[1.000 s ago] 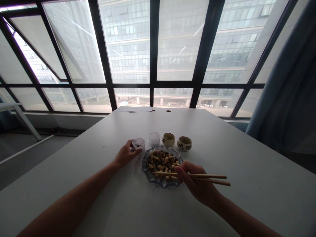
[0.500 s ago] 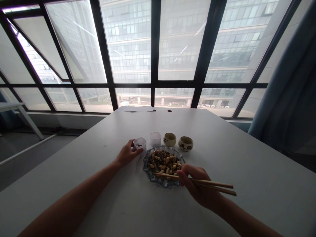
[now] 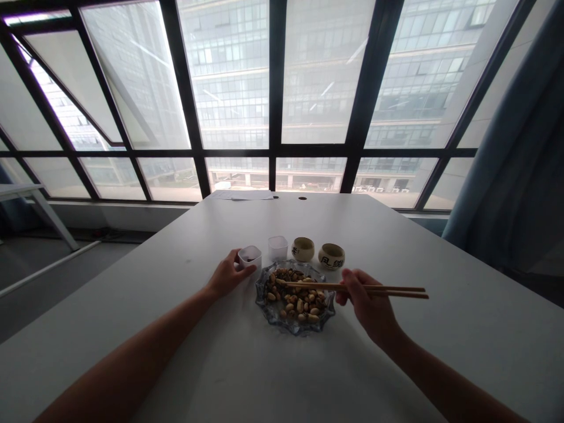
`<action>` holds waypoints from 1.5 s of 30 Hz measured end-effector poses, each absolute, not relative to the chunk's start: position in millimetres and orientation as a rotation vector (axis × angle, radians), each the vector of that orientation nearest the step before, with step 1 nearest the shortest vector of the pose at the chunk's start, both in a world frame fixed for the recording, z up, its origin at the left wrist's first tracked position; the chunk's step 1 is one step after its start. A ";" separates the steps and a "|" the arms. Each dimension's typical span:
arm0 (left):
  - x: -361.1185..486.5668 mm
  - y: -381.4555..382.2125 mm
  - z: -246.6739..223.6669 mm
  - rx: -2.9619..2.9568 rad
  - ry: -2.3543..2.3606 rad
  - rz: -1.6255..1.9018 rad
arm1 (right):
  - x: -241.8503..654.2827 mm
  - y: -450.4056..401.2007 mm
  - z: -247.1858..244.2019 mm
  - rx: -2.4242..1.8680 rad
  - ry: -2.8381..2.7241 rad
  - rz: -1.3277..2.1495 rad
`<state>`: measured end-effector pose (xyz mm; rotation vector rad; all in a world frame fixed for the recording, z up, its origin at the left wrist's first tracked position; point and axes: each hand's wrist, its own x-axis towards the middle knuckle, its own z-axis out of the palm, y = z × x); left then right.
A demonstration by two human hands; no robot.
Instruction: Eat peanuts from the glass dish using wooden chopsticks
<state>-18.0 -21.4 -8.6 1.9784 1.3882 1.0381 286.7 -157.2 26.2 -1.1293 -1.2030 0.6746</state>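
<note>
A scalloped glass dish holds peanuts and darker seeds or shells. My right hand, right of the dish, grips a pair of wooden chopsticks; their tips are over the dish's left part, by the peanuts. My left hand has its thumb and fingers around a small translucent cup at the dish's upper left, with a little dark stuff inside. Another translucent cup stands behind the dish. To its right are two cream bowls with dark writing.
The white table reaches to the windows. Papers lie at its far edge, near two round holes. A blue curtain hangs at the right, and another white table stands at the far left.
My right hand has moved up and slightly right, and the chopstick tips have shifted from the dish's lower part to its upper left. My left hand and the cup have not moved.
</note>
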 end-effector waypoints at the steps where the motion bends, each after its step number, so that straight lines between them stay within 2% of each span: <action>1: -18.1 -21.4 -8.8 1.983 1.388 1.035 | 292.0 -150.7 22.4 -1.109 -1.057 0.719; 7: -18.9 -20.9 -10.1 1.985 1.385 1.040 | 314.1 -127.7 5.5 -0.969 -0.619 0.955; 28: -18.1 -21.0 -9.7 1.989 1.364 1.049 | 305.4 -134.5 16.0 -0.945 -0.605 0.924; 32: -18.2 -20.1 -10.8 1.992 1.381 1.046 | 302.7 -140.9 18.9 -1.014 -0.780 0.768; 38: -18.4 -20.4 -11.7 2.018 1.412 1.070 | 301.8 -160.1 16.5 -1.101 -1.421 0.253; 41: -18.9 -20.2 -12.4 2.034 1.430 1.065 | 301.7 -165.2 14.1 -0.977 -1.648 0.180; 45: -19.0 -20.3 -12.5 2.031 1.426 1.044 | 301.6 -165.0 12.9 -0.980 -1.660 0.162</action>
